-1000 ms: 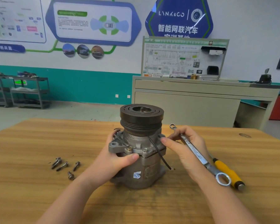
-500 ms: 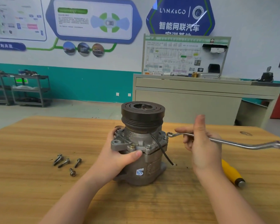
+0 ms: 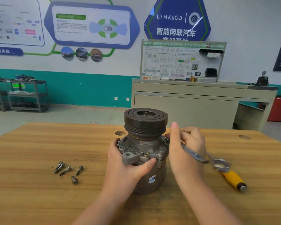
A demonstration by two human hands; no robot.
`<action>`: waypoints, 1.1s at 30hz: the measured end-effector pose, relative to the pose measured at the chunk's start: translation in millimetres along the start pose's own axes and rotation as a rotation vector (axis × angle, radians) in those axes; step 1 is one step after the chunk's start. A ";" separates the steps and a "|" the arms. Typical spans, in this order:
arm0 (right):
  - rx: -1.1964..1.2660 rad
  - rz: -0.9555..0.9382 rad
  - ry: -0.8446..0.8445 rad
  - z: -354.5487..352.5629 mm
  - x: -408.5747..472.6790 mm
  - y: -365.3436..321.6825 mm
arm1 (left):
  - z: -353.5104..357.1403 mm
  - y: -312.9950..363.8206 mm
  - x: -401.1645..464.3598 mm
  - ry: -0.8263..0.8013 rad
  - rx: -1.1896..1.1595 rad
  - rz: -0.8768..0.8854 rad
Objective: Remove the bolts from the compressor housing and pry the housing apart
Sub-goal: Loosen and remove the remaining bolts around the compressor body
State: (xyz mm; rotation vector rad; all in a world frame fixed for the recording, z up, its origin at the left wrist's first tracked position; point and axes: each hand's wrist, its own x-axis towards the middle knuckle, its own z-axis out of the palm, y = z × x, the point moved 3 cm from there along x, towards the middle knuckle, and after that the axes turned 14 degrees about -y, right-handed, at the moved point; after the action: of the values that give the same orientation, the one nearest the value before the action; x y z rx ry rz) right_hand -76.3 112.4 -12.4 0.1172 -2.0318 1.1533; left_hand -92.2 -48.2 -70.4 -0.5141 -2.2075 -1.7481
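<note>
Compressor housing (image 3: 146, 161) is standing upright mid-surface, pulley end up.

My left hand (image 3: 128, 166) is gripping its flange; my right hand (image 3: 185, 150) is curling around a blurred wrench (image 3: 206, 158), its far end hiding behind my fingers. Four loose bolts (image 3: 68, 171) are lying left on the wooden surface (image 3: 39, 151), a yellow-handled tool (image 3: 234, 179) right; posters are lining the wall behind.

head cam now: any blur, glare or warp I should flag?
Head view: the wrench in the right hand is smeared by motion blur, its ring end a bright blob; the compressor, left hand and bolts stay sharp. A glare streak crosses the blue wall sign. Wide-angle warp bows the table edge.
</note>
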 end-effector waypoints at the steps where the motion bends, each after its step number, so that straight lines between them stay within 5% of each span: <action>1: -0.030 -0.020 0.004 1.8 -2.9 -3.5 | -0.4 0.3 -0.2 -0.010 0.001 0.002; 6: 0.258 0.106 -0.005 -5.2 -3.5 16.8 | -1.8 0.6 -0.5 -0.039 -0.008 0.005; 11: 1.011 0.652 -0.099 -4.9 38.0 52.3 | -1.2 1.2 1.1 -0.026 -0.006 0.008; 16: 1.028 0.747 -0.318 8.8 66.6 61.8 | -2.0 -1.8 1.9 -0.018 -0.009 0.002; 21: 1.194 0.435 -0.351 -20.7 69.8 38.8 | -2.2 -3.1 2.3 -0.027 0.015 0.001; 27: 0.564 -0.214 -0.238 -41.0 27.6 20.0 | -2.4 0.1 2.0 -0.033 0.038 0.014; 33: 0.106 -0.473 -0.284 -30.1 10.3 27.8 | -2.9 2.2 1.6 -0.057 0.021 0.010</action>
State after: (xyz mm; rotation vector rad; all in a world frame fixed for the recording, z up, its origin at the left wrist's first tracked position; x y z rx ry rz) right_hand -77.7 154.5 -16.2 0.8097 -2.0266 0.9772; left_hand -92.7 -50.3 -67.1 -0.5768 -2.2553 -1.7237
